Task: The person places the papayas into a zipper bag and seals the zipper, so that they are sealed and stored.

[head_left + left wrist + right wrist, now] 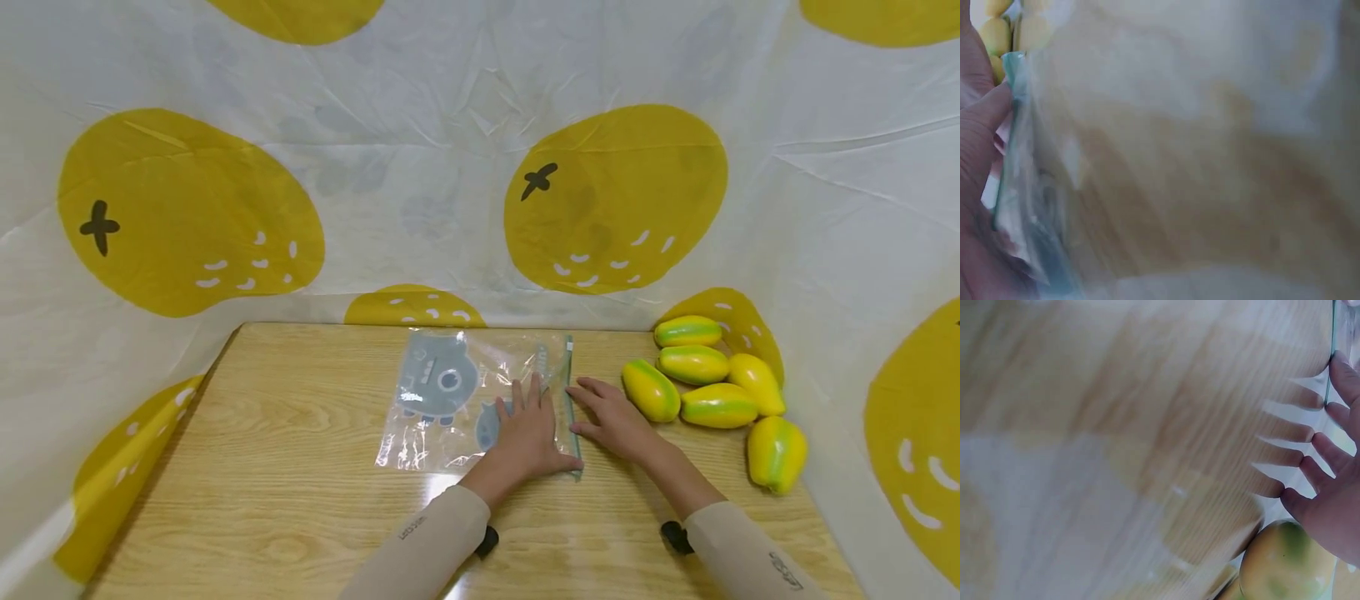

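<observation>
A clear zip bag [442, 446] with a grey-blue cartoon print lies flat on the wooden table. Its green zip strip [572, 367] runs down the right side, with a small pale slider at the far end. My left hand [527, 437] rests on the bag's right part with fingers spread, covering some of the print; the thumb reaches the strip's near end. From the other side, my right hand [615, 421] touches the strip with thumb and fingertips. In the right wrist view, the fingers [1329, 450] are extended and touch the tabletop beside the strip [1327, 387].
Several yellow-green papaya-like fruits [720, 406] lie grouped right of my right hand, the closest one [650, 391] just beyond its knuckles. A white cloth [420, 208] printed with yellow fruit hangs behind and along both sides of the table [285, 475].
</observation>
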`<state>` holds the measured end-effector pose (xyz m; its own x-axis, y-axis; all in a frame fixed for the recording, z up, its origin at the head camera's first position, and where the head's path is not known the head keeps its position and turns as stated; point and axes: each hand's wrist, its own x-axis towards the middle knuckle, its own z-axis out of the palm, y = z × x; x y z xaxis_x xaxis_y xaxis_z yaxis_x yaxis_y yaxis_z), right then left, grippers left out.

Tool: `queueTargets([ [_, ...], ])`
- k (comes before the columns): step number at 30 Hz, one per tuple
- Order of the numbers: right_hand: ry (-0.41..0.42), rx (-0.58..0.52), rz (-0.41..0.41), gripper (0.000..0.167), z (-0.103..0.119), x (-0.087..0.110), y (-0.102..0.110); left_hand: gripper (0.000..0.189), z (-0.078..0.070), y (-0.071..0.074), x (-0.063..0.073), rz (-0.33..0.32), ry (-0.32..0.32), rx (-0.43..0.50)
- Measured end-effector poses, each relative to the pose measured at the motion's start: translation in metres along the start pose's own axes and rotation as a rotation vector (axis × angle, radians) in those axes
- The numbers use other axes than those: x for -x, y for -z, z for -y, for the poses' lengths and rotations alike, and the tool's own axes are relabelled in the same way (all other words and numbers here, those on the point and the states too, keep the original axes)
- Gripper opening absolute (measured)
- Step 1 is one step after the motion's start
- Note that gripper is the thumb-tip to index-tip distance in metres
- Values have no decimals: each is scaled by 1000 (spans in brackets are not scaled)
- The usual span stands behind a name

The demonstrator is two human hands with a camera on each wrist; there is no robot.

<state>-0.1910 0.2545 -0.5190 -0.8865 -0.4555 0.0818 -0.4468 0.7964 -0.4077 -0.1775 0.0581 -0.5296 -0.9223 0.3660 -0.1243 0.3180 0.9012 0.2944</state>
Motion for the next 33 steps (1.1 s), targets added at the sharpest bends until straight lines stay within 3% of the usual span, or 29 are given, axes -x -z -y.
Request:
queueTargets([
  [5, 5, -28, 1, 62, -1, -1, -1, 134, -2, -3, -1, -52, -20, 5],
  [15, 44, -22, -28, 63, -4, 0, -4, 125, -4, -1, 2, -73, -82, -29],
  [23, 16, -20, 5, 60, -3, -2, -1, 126, -5, 1, 2, -105, -60, -114],
  [33, 6, -32, -14, 60, 1, -1, 0, 127, -6, -2, 1, -136, -38, -142],
])
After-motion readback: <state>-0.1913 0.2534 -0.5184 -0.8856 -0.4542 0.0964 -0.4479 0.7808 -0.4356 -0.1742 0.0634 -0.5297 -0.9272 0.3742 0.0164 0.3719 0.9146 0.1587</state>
